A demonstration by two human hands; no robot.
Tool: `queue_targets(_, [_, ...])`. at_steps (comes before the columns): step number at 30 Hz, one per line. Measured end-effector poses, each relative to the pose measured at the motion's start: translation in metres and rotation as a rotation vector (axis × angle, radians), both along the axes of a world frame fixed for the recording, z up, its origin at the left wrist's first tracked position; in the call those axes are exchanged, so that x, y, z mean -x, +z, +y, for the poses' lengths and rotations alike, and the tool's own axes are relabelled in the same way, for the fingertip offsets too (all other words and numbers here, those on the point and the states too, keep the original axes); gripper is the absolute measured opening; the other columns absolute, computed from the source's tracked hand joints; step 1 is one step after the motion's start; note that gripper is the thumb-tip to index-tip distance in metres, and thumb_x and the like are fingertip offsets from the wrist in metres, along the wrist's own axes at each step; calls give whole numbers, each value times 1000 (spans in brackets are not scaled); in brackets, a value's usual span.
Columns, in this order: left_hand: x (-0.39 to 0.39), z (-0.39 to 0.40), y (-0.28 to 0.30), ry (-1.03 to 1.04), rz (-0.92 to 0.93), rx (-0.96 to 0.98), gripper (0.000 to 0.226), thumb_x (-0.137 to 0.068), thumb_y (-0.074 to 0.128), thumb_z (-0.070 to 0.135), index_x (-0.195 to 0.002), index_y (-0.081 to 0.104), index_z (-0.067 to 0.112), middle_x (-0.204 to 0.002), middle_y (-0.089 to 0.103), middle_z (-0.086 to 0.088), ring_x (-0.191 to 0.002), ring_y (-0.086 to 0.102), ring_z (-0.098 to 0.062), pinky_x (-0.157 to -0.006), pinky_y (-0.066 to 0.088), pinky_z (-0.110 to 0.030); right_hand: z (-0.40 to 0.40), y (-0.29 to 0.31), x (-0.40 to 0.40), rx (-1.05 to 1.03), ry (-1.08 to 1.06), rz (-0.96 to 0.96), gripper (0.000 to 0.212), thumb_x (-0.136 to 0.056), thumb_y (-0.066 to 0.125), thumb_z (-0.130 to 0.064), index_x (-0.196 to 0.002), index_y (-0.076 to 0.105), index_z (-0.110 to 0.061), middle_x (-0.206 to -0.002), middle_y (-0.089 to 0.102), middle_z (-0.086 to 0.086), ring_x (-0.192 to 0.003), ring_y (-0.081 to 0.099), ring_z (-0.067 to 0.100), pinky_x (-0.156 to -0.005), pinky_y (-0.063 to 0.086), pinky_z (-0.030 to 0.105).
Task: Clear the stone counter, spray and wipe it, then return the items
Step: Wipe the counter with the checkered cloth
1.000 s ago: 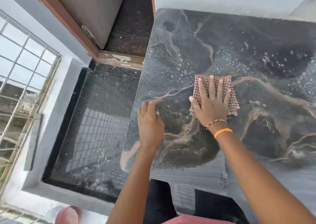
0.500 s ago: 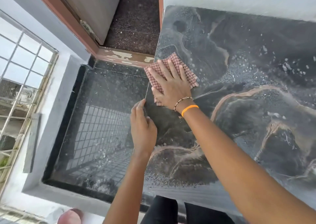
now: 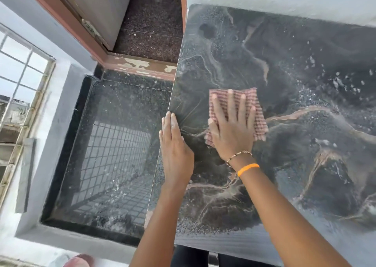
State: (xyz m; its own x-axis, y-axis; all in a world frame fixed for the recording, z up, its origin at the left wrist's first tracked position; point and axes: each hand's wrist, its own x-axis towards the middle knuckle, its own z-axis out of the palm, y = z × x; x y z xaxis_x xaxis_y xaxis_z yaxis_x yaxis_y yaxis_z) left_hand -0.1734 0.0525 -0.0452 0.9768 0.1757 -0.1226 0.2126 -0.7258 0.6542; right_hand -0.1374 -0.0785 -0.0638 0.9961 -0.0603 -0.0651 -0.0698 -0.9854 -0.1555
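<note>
At mid-frame the right hand [image 3: 232,128] presses open-palmed on the red-checked cloth [image 3: 258,112], flat on the dark veined stone table [image 3: 284,63]. The open left hand [image 3: 176,144] braces its left edge. Wiping well likely means firm, overlapping strokes toward the white droplets [image 3: 341,83], apparently spray, at right.

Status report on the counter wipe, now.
Right hand flat on checked cloth, pressing it to stone counter. Left hand braced at counter's left edge. Spray droplets far right. Nothing in the way.

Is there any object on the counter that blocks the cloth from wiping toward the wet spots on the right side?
Nothing visible does. The right hand presses the checked cloth flat on the stone counter, and the surface between it and the spray droplets is bare. The left hand rests at the left edge, behind the cloth.
</note>
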Motion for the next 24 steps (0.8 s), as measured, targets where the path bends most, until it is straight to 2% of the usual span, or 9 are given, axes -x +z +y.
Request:
queue_targets(3, [-5, -3, 3, 29, 16, 27, 63, -89, 27, -12, -147, 11, 7, -157, 11, -6, -145, 2, -18, -119, 9, -41, 35, 1, -49, -11, 293, 5, 55, -92, 30, -46, -146, 18, -39, -158, 18, 3, -144, 19, 35, -115, 10, 56])
queue_targets(6, [-18, -11, 5, 12, 30, -16, 62, -92, 32, -6, -147, 7, 7, -157, 6, -7, -145, -3, -20, -119, 0, -36, 46, 4, -111, -30, 365, 33, 54, -92, 32, -44, -145, 19, -41, -158, 17, -1, -145, 15, 31, -116, 6, 54])
queue_targets(8, [-30, -14, 6, -22, 46, -70, 61, -94, 37, 2, -147, 7, 7, -158, 5, -7, -145, -5, -21, -116, -4, -32, 34, 4, -145, -39, 304, 44, 54, -92, 31, -45, -145, 19, -42, -159, 15, -3, -146, 13, 30, -117, 6, 53])
queue_targets(12, [-52, -19, 9, -103, 84, -140, 66, -95, 44, 19, -147, 6, 5, -158, 2, -8, -145, -5, -22, -117, -1, -34, -31, 2, -181, -76, 45, 9, 54, -93, 31, -43, -145, 19, -40, -159, 12, -3, -146, 9, 30, -117, 3, 53])
queue_targets(16, [-53, -19, 7, -144, 88, -222, 68, -96, 42, 27, -147, 3, 3, -157, -1, -11, -145, -4, -24, -119, 3, -37, -96, -1, -148, -77, -271, -13, 55, -94, 28, -41, -147, 18, -35, -160, 9, 2, -146, 6, 33, -117, 2, 55])
queue_targets(19, [-51, -20, 5, -143, 73, -254, 67, -97, 39, 30, -147, 4, 2, -157, 0, -12, -145, -3, -24, -119, 2, -36, -90, -3, -95, -65, -401, -16, 58, -94, 29, -38, -149, 17, -25, -159, 8, 8, -145, 5, 38, -117, 2, 57])
queue_targets(21, [-51, -22, 4, -126, 65, -263, 66, -97, 38, 31, -147, 5, 2, -157, 2, -12, -145, -2, -24, -119, 3, -36, -64, -3, -72, -27, -296, -26, 62, -93, 30, -37, -150, 14, -19, -160, 8, 5, -146, 5, 35, -116, 1, 54])
queue_targets(24, [-50, -22, 4, -117, 63, -272, 65, -97, 40, 31, -147, 9, 4, -157, 5, -11, -145, 2, -23, -119, 7, -37, -20, -2, -80, -18, 22, -33, 63, -92, 28, -38, -150, 11, -21, -159, 12, -1, -146, 11, 28, -117, 8, 49])
